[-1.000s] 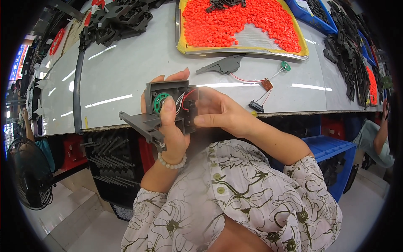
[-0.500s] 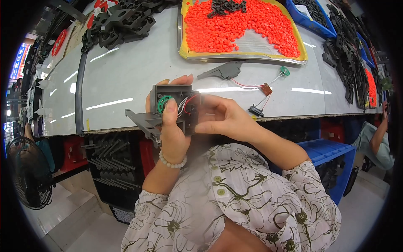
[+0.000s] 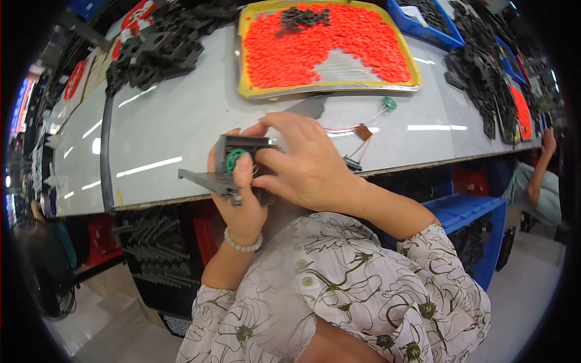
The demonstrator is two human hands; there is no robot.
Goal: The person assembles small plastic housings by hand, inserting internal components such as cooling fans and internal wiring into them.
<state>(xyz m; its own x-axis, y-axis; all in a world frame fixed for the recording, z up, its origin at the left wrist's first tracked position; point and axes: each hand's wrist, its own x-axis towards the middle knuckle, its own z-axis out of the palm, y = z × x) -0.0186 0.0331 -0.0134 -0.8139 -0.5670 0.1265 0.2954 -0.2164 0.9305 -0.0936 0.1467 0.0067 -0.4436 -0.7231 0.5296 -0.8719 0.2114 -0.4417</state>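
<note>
The left hand [image 3: 241, 210] is clamped around a dark grey, boxy plastic housing [image 3: 249, 141] above the near edge of the white, glossy surface [image 3: 154, 124], its thumb against a green, round, slotted disc [image 3: 232, 160] inside. The right hand [image 3: 310, 162] reaches in from the right, fingertips close together; whether they pinch anything, I cannot tell. Good practice here would be steady, light thumb pressure on the disc, small fingertip movements, and no tugging on the barely visible wires.

A hand could pass over the white table [image 3: 163, 130] left of the left hand [image 3: 243, 209], as far as the dark parts pile [image 3: 156, 55]; the tray [image 3: 330, 91] bars the far side, the wired board [image 3: 363, 131] the right hand's [image 3: 308, 160] right
</note>
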